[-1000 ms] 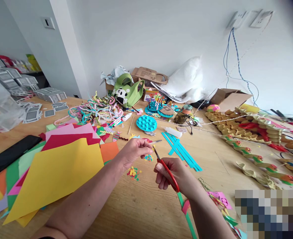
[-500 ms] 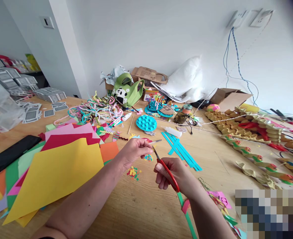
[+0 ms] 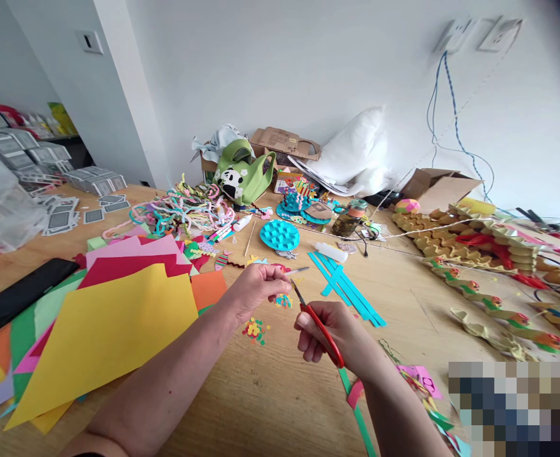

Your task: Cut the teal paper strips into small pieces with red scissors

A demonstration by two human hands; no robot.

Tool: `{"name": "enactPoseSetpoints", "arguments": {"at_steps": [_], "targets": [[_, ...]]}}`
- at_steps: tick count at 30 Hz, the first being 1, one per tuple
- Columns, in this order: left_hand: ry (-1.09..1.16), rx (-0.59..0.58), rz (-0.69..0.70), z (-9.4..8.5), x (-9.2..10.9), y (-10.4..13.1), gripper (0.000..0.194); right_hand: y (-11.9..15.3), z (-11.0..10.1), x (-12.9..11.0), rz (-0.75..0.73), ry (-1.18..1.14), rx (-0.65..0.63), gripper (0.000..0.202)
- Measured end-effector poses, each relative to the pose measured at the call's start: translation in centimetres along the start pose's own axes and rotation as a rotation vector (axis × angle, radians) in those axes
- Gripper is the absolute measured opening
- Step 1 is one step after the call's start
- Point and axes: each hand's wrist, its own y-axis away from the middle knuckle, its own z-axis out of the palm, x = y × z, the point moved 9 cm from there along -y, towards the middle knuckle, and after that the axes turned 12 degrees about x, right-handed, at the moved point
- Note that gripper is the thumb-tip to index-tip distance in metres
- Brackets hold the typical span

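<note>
My right hand (image 3: 325, 330) is wrapped round the handles of red scissors (image 3: 325, 336), whose blades point up and left to my left fingertips. The fingers of my left hand (image 3: 265, 285) are pinched together at the blade tips; what they hold is too small to make out. A thin pointed thing (image 3: 298, 270) shows just beyond those fingers. Under the hands lie small paper dots, one pile of yellow, red and green (image 3: 254, 329) and another of blue and yellow (image 3: 284, 301). Blue paper strips (image 3: 349, 289) lie to the right.
Coloured paper sheets (image 3: 118, 311) and a black phone (image 3: 25, 295) are on the left. Behind are pipe cleaners (image 3: 189, 212), a blue oval piece (image 3: 280, 235), a green panda bag (image 3: 244, 178) and a glass jar (image 3: 349, 219). Egg cartons (image 3: 475, 244) occupy the right.
</note>
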Motion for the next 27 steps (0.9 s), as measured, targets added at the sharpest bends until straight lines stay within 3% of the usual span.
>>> {"name": "enactPoseSetpoints", "arguments": {"at_steps": [27], "targets": [[-0.034,-0.03,0.029,0.12,-0.13,-0.13,0.016,0.01,-0.11,0.02,0.002,0.014,0.018,0.049]]}}
